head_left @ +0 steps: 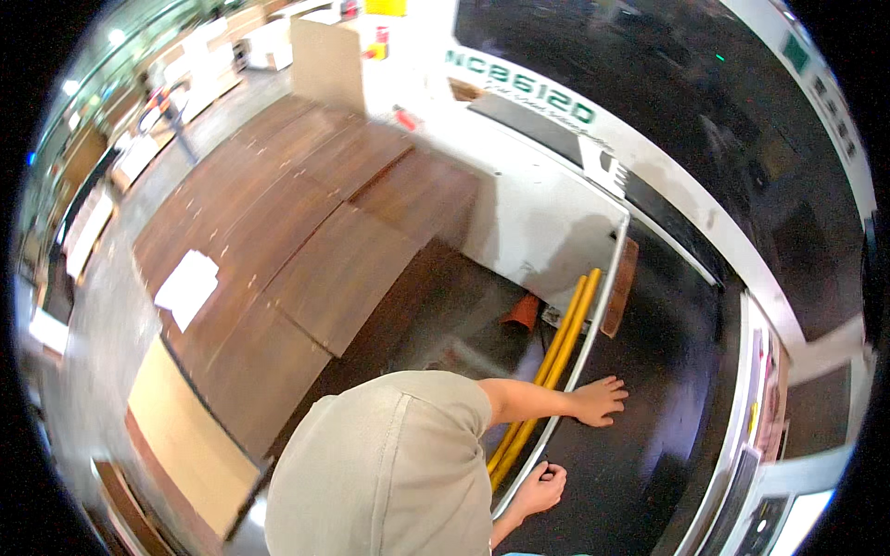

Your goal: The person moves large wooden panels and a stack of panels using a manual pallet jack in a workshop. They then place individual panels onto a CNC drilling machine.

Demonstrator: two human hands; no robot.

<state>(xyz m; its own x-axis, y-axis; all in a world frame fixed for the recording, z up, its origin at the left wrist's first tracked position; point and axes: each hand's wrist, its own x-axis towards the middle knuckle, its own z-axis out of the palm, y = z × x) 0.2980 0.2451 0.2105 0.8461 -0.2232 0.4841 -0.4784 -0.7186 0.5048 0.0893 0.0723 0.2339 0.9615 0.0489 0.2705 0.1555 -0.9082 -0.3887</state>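
My left arm reaches out of a beige sleeve (399, 473) and over the pale metal edge (607, 287) of a machine bed. My left hand (599, 401) lies flat on the black bed surface (640, 463), fingers spread. Closer to me, my right hand (541, 491) rests at the same edge with its fingers curled. A small dark bit shows at its fingertips, too small to name. Long yellow bars (562, 347) run alongside the edge, under my left forearm.
Stacked brown wood panels (343, 259) stand to the left, with white paper sheets (188, 287) on them. A light board (190, 431) lies nearer. An orange cone-shaped object (521, 312) sits low by the white machine side (519, 236). The machine's dark hood (667, 102) rises beyond the bed.
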